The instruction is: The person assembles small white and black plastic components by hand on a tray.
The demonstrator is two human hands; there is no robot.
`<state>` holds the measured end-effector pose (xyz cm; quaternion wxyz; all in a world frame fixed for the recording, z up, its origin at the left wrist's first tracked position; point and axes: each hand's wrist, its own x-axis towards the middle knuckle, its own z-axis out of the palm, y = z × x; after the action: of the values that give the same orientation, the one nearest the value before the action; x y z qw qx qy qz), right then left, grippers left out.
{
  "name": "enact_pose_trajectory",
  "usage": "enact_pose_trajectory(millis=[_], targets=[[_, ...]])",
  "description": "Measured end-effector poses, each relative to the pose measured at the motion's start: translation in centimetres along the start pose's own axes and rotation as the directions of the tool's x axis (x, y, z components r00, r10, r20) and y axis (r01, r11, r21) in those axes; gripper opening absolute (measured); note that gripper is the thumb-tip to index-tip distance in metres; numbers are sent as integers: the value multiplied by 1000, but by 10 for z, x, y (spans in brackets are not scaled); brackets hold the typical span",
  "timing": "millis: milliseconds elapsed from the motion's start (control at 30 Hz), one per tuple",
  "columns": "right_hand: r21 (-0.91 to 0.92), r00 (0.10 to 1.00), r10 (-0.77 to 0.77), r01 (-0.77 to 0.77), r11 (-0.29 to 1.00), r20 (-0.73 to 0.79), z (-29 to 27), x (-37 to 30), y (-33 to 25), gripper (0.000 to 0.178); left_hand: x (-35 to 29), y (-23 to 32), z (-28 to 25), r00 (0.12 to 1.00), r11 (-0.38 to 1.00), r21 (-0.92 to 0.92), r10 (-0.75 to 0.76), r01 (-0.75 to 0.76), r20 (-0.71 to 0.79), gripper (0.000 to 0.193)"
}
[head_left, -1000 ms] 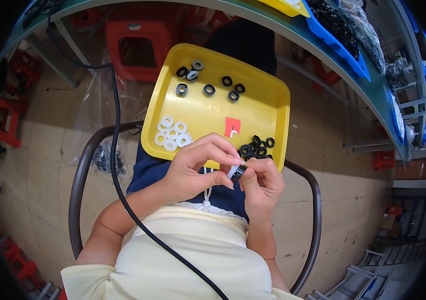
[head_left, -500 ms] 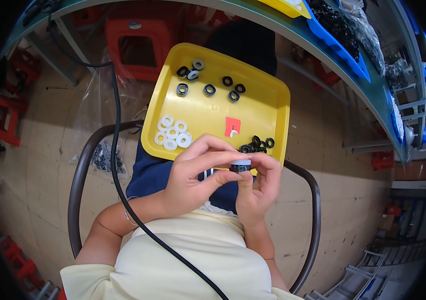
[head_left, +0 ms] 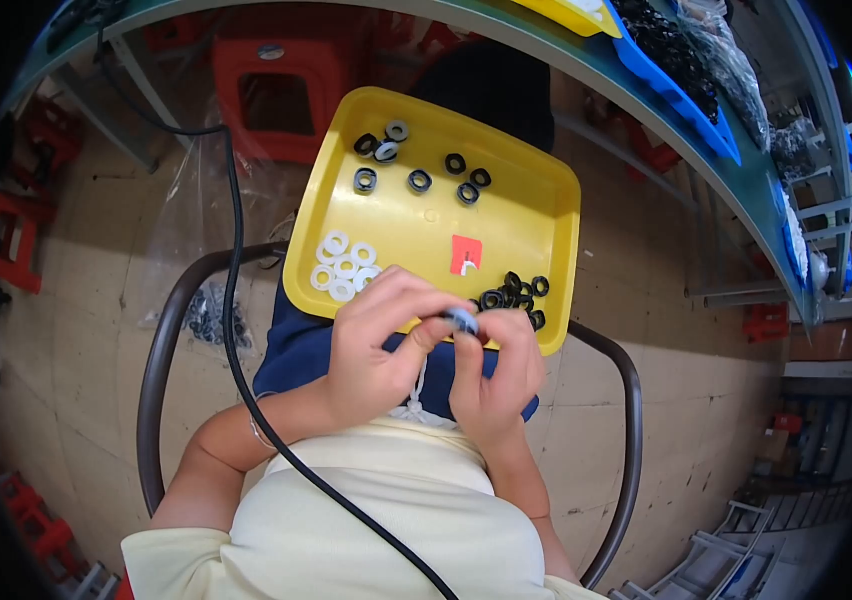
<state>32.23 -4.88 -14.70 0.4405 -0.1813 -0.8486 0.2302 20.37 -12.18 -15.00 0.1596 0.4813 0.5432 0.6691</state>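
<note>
My left hand (head_left: 371, 345) and my right hand (head_left: 496, 375) meet over the near edge of a yellow tray (head_left: 401, 220). Between their thumbs and fingers they pinch a small black ring with a pale washer on it (head_left: 461, 320), tilted and partly covered by the fingertips. Left of the hands, in the tray, lies a cluster of white washers (head_left: 345, 267). Black rings (head_left: 512, 295) are heaped beside my right fingers. Toward the far side sit several loose pieces, among them a black ring (head_left: 455, 163) and a black-and-pale one (head_left: 365, 180).
A red tag (head_left: 465, 252) lies in the tray, which rests on my lap. A black cable (head_left: 237, 260) runs down across my left arm. Chair armrests (head_left: 159, 370) curve round both sides. Beyond are a red stool (head_left: 286, 75) and a green bench (head_left: 761, 170) with a blue tray.
Both hands have shifted slightly left and toward me. The pinched ring and washer have turned from level to tilted.
</note>
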Motion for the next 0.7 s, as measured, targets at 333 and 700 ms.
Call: enact_pose_trajectory(millis=[333,700], targets=[[-255,891,444,-454,854,-96,-32,13,51,18,55,-55,-23,983,866,465,-171,184,-70,30],[-613,873,474,-313,725,115,-44,-1,78,14,33,-37,-56,948,647,761,-207,-52,241,27]])
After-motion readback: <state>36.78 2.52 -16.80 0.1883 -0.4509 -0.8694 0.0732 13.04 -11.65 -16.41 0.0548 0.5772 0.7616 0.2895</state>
